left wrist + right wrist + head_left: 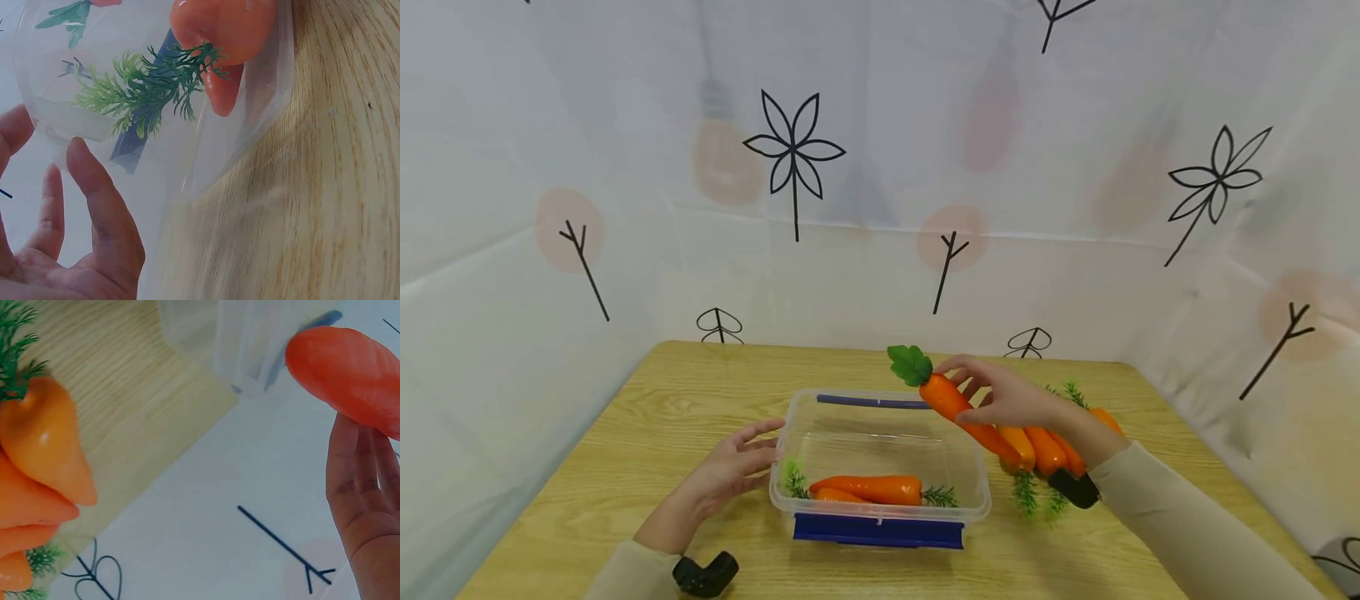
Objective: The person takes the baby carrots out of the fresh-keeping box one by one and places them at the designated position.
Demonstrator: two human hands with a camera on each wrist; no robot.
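Observation:
In the head view, my right hand (pixel 1007 393) pinches an orange toy carrot (pixel 951 402) with a flat green leaf top, raised over the right side of a clear plastic box (pixel 880 511). The right wrist view shows that carrot's thick orange body (pixel 344 372) above the fingers. My left hand (pixel 737 462) rests its fingertips at the box's left wall, fingers loosely spread. Inside the box lie carrots (pixel 876 487) with feathery green tops. Seen from the left wrist, the left hand (pixel 81 231) is beside the see-through wall, a feathery top (pixel 150 87) behind it.
A pile of orange carrots (pixel 1048 450) lies on the wooden table (pixel 700 392) right of the box, partly hidden by the right forearm. Blue latch flaps (pixel 878 531) hang at the box's front. A white patterned cloth (pixel 880 283) stands behind the table.

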